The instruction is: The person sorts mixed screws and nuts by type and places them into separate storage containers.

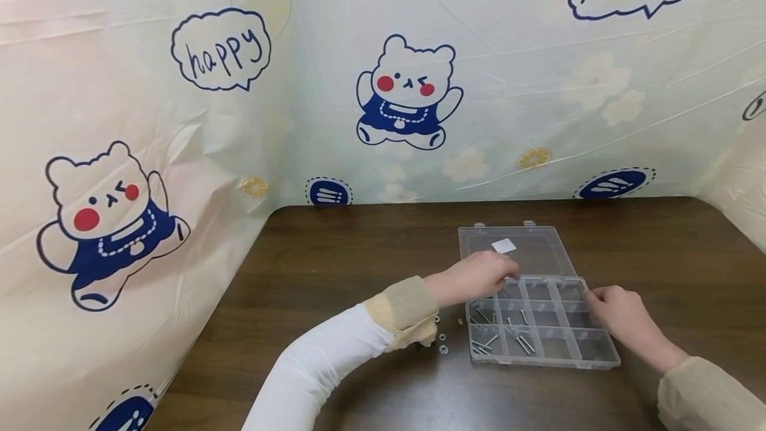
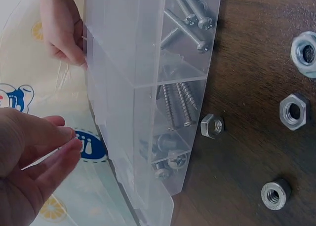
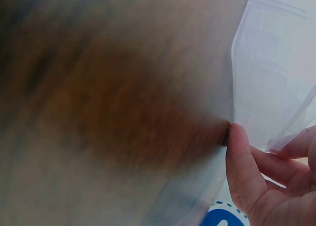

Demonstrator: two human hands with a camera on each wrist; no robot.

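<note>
A clear plastic compartment box (image 1: 544, 346) lies on the table with its lid (image 1: 538, 251) folded back. Over its back-left compartments is my left hand (image 1: 479, 275). In the left wrist view, the left thumb and fingertips (image 2: 66, 134) are drawn close together; whether something small sits between them is hidden. My right hand (image 1: 625, 318) grips the box's right side wall, the thumb (image 3: 239, 142) against the wall and other fingers beyond it. Machine screws (image 2: 190, 26), wood screws (image 2: 170, 107) and short round-headed screws (image 2: 175, 159) lie in separate compartments.
Left of the box, loose on the table (image 1: 359, 245), are several hex nuts (image 2: 295, 111) and a taller round nut (image 2: 275, 194). One hex nut (image 2: 212, 126) lies close to the box wall. A patterned cloth (image 1: 509, 118) hangs behind the table.
</note>
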